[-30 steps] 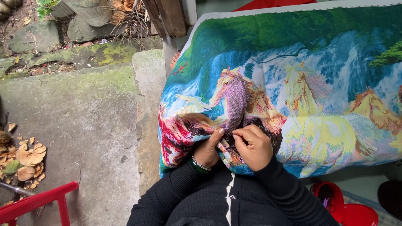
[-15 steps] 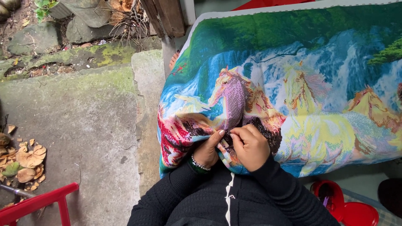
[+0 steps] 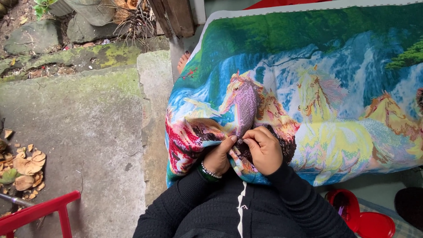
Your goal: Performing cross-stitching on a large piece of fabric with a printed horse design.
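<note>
A large embroidered cloth [image 3: 308, 79] showing horses, a waterfall and green trees lies across my lap and spreads to the right. My left hand [image 3: 219, 155], with a beaded bracelet at the wrist, pinches a fold of the cloth near its lower left part. My right hand [image 3: 263, 149] sits just beside it, fingers curled on the same fold, thumb and forefinger pinched together as if around a needle too small to make out. Both hands touch the cloth below the purple horse [image 3: 245, 103]. I wear black sleeves.
A mossy concrete slab [image 3: 79, 132] lies to the left with dry leaves [image 3: 24, 165] on it. A red frame [image 3: 39, 212] shows at the bottom left, a red plastic container [image 3: 361, 213] at the bottom right. Rocks and a wooden post [image 3: 174, 17] stand at the top.
The hands have stayed on the same fold, with only small finger movements. The cloth has barely shifted.
</note>
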